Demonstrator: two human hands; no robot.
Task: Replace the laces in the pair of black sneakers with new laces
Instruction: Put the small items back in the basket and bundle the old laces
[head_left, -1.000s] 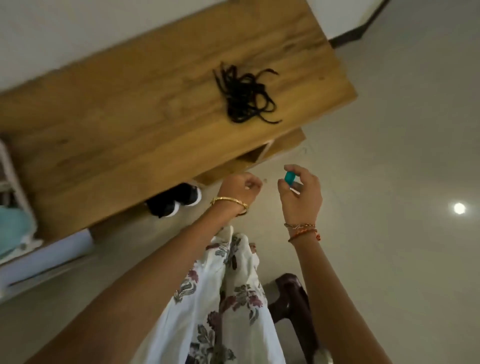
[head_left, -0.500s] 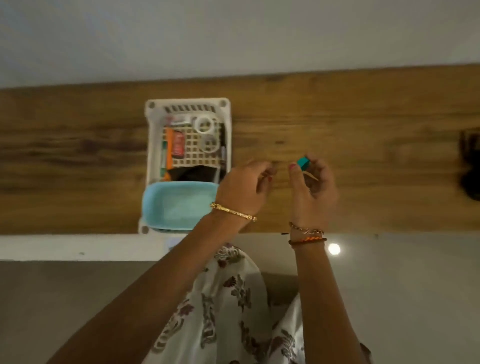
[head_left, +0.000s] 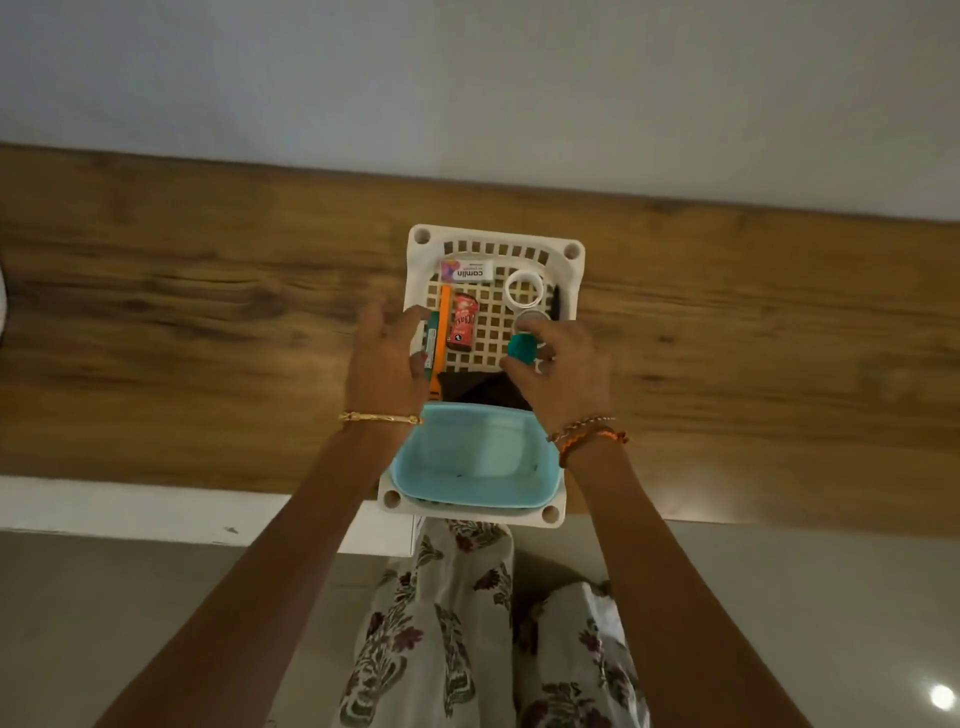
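Bare tabletop (head_left: 182, 338) stretches leftward. The left hand (head_left: 382, 364), fingers loosely spread, hovers at the white basket's (head_left: 571, 260) left rim. The right hand (head_left: 563, 371) pinches a small teal object (head_left: 521, 347) over the basket; sneakers and laces are out of view.

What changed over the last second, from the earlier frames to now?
The view swung from the black laces to the white basket. Both hands came over it: the left hand opened, and the right hand kept its grip on the small teal thing.
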